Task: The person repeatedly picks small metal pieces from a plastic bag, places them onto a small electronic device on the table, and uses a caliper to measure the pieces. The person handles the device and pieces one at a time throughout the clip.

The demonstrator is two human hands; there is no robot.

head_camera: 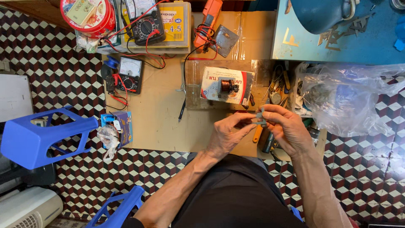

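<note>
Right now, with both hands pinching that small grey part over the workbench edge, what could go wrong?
1. The small grey part, pinched between left hand and right hand, could slip and vanish onto the patterned tile floor.
2. It might instead drop among the loose tools, where it would likely be hard to spot.

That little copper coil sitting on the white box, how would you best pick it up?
Probably from above, pinching the coil part across its dark frame ends rather than the copper winding. It lies free on the white box with open space around it, beyond both the left hand and right hand.
</note>
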